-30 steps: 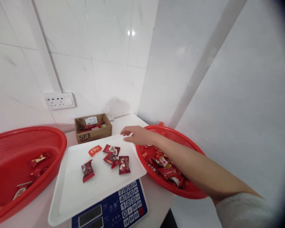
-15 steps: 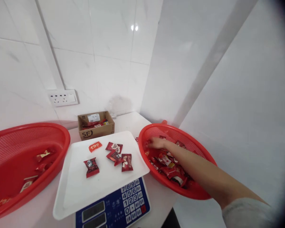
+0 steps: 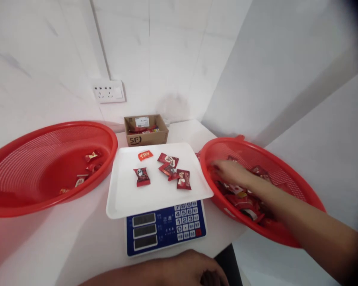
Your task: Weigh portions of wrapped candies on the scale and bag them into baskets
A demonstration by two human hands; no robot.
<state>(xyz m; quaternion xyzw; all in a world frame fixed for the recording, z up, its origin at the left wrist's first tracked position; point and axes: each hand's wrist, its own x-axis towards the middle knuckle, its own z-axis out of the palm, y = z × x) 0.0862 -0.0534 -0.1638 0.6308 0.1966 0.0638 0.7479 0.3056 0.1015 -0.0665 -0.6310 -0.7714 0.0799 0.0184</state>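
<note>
My right hand [image 3: 231, 172] reaches into the red mesh basket [image 3: 312, 194] on the right, among red-wrapped candies [image 3: 241, 202]. Motion smears its fingers near the basket's left wall, so a grip cannot be made out. At the bottom edge my left hand [image 3: 193, 268] is loosely closed, with its fingers curled under and partly cut off; nothing shows in it. Between the baskets, a white tray [image 3: 123, 198] lies on a blue digital scale [image 3: 164, 246]. Several wrapped candies are spread over the tray, among them an orange-red one [image 3: 145, 155] and a dark red one [image 3: 142, 177].
Another red basket [image 3: 56, 127] on the left holds a few candies [image 3: 93, 156]. Behind the tray stands a small cardboard box [image 3: 149, 139] with red packets inside. Tiled walls and a socket panel [image 3: 109, 92] bound the white table [image 3: 89, 230].
The camera view has shifted, so the scene sits farther right and higher. My left hand has come into view at the bottom. My right hand is still in the right basket.
</note>
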